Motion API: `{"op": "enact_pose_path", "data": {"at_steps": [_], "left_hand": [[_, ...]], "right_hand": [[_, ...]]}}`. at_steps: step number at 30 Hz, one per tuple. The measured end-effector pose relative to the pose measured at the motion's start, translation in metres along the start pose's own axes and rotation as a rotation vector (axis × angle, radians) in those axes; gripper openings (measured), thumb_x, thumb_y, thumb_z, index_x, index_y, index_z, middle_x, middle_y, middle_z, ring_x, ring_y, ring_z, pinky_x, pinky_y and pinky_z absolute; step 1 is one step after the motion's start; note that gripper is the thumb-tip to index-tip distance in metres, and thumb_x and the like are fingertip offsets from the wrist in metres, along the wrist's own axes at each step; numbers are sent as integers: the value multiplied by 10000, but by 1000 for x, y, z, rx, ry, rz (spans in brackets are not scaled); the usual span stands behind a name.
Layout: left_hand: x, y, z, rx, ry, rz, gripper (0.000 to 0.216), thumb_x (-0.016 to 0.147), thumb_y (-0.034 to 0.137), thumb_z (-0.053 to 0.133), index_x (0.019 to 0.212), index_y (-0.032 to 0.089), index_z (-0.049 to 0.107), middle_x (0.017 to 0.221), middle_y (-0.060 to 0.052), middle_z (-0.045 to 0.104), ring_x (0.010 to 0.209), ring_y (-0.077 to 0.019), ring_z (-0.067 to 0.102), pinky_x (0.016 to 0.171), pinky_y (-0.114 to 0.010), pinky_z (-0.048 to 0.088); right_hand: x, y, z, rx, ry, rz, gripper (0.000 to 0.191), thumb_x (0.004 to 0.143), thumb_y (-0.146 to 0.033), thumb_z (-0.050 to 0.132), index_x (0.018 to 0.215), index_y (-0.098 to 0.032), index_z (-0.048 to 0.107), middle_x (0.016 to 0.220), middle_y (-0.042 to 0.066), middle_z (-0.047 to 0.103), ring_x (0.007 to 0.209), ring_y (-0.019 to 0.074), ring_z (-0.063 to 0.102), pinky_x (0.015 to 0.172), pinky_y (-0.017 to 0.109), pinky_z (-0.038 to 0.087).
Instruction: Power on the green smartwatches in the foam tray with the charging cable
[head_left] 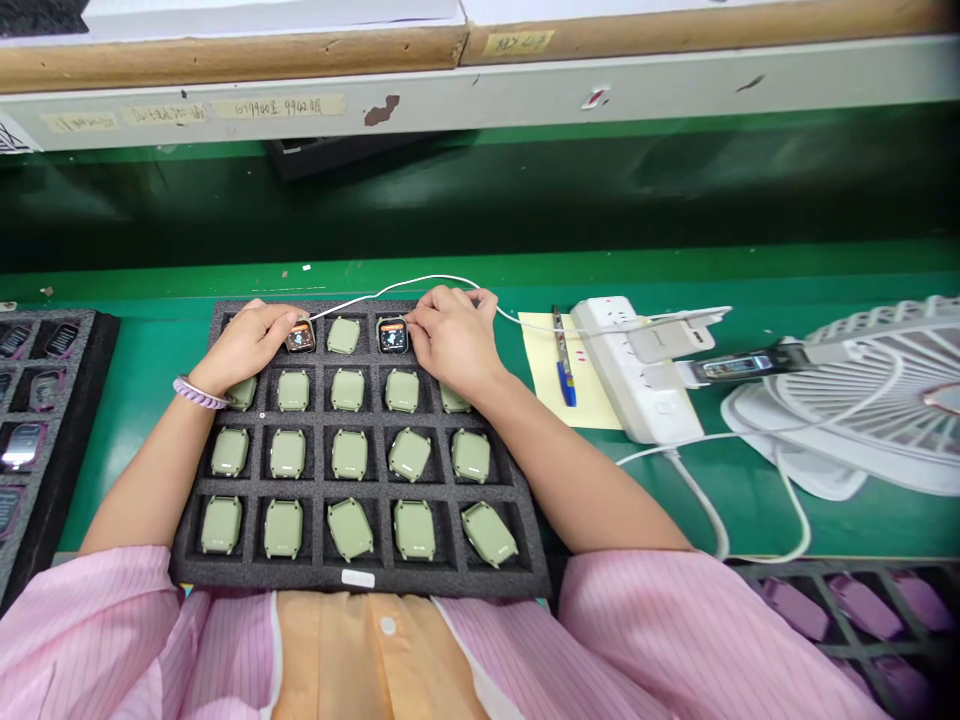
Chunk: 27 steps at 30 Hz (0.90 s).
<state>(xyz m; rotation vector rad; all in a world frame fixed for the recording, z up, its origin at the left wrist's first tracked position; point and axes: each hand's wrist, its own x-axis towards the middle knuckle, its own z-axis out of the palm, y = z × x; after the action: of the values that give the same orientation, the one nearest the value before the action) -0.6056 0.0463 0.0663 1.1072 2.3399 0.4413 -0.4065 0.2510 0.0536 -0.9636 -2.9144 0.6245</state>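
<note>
A black foam tray (pixel 367 578) holds several green smartwatch bodies in its compartments, most with backs up. In its far row, a smartwatch with a lit screen (pixel 301 337) has my left hand (pixel 251 345) closed on its left side. A thin white cable (pixel 435 277) runs from beside that watch and passes behind my right hand. Another lit smartwatch (pixel 392 336) sits two compartments to the right. My right hand (pixel 459 338) pinches at its right edge, fingers curled. Between them lies a green watch body (pixel 343 336), back up. My hands hide the row's end compartments.
A white power strip (pixel 626 370) with a charger (pixel 671 338) and a small USB meter (pixel 742 366) stands right, beside a pen (pixel 564 365) on yellow paper (pixel 536 365). A white fan (pixel 900 400) is farther right. Other watch trays lie left (pixel 82 410) and lower right (pixel 862 640).
</note>
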Motion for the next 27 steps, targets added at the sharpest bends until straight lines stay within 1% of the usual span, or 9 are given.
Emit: {"op": "enact_pose_path", "data": {"at_steps": [5,8,10,12,15,17,22,25,27], "left_hand": [[3,-7,3,-12,29,80,715,1026,577,196,1458,227,645,1429,45,495,1130,115,430,1258,-69,301],[4,-6,1,-19,19,82,659,1025,545,242,1429,237,662,1404,57,513,1081,135,417,1227,-7,308],[4,-3,-2,-52,7,45,609,1015,511,307,1405,218,671,1379,54,530,1049,149,434,1114,51,325],[3,3,-4,-110,30,-34,604,991,506,382,1415,180,661,1312,29,569,933,160,443,913,69,313],[0,11,-6,-165,172,-149,603,949,474,473,1416,141,657,1200,9,608,781,166,399,748,35,261],[-2,16,-4,-200,211,-120,578,934,442,500,1373,109,675,1205,-2,606,814,174,424,770,48,291],[2,36,7,-145,57,129,460,892,406,586,1201,110,753,1217,-3,591,962,171,409,955,38,316],[8,47,10,-5,-47,190,414,918,380,554,1190,142,755,1202,4,586,976,161,362,1177,-33,335],[11,53,7,90,-135,186,419,935,383,528,1237,182,737,1252,5,568,1014,141,361,1306,-123,325]], "right_hand": [[0,0,0,-45,-5,-21,516,994,-341,332,1235,-178,758,1324,123,488,1196,66,341,1233,399,213],[0,-2,-1,-64,16,-15,489,993,-342,346,1215,-207,760,1324,98,498,1207,69,348,1253,431,199],[-1,-4,-2,-64,61,19,474,994,-347,352,1209,-242,761,1327,76,506,1227,76,353,1278,455,171],[-2,-3,-4,-39,125,61,473,1001,-354,351,1207,-255,765,1329,69,510,1238,78,358,1287,453,159],[-10,13,-7,0,233,47,467,1018,-406,378,1188,-221,772,1316,80,524,1211,56,385,1266,399,177],[-22,32,-10,-19,296,-24,480,1033,-468,406,1166,-187,772,1268,88,549,1177,27,418,1245,343,188],[-71,78,-17,-117,288,-184,570,1059,-604,391,1121,-191,779,1159,56,600,1125,-34,487,1147,217,214],[-96,85,-15,-125,266,-314,473,1069,-535,416,1086,-239,785,1118,9,615,1068,-79,481,1115,203,196],[-106,83,-11,-175,303,-396,410,1077,-450,422,1054,-255,783,1071,-12,621,1012,-92,444,1080,205,191]]}}
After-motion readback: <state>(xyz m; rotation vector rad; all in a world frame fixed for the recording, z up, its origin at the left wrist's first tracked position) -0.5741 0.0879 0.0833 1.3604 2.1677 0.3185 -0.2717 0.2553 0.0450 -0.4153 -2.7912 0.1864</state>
